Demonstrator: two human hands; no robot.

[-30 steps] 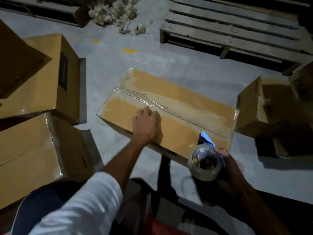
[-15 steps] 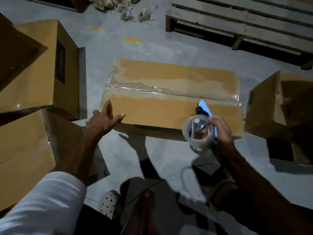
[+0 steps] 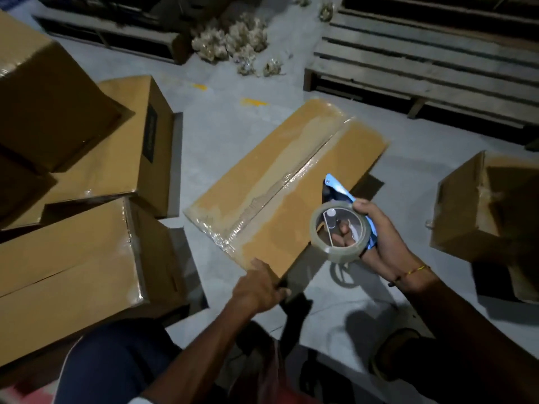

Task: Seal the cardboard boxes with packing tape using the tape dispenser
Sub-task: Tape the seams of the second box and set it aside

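Left hand [image 3: 258, 290] is down on the near corner of the long cardboard box [image 3: 280, 185], fingers curled over the edge and gripping it, thumb side tucked under where the shadow swallows it. Right hand [image 3: 379, 237] is wrapped around the blue tape dispenser [image 3: 339, 196], fingers closed on its handle, the clear tape roll [image 3: 339, 231] facing the camera and hanging just off the box's right-hand edge, above the grey floor [image 3: 221, 132]. The box lies flat and diagonal on the floor, a glossy strip of tape running down its centre seam. Stacked boxes [image 3: 87, 176] crowd the left, another carton [image 3: 490, 205] sits well apart on the right, partly cut off by the frame. A wooden pallet [image 3: 423, 59] stretches across the top right; the pale heap [image 3: 230, 45] beside it is too dim to make out
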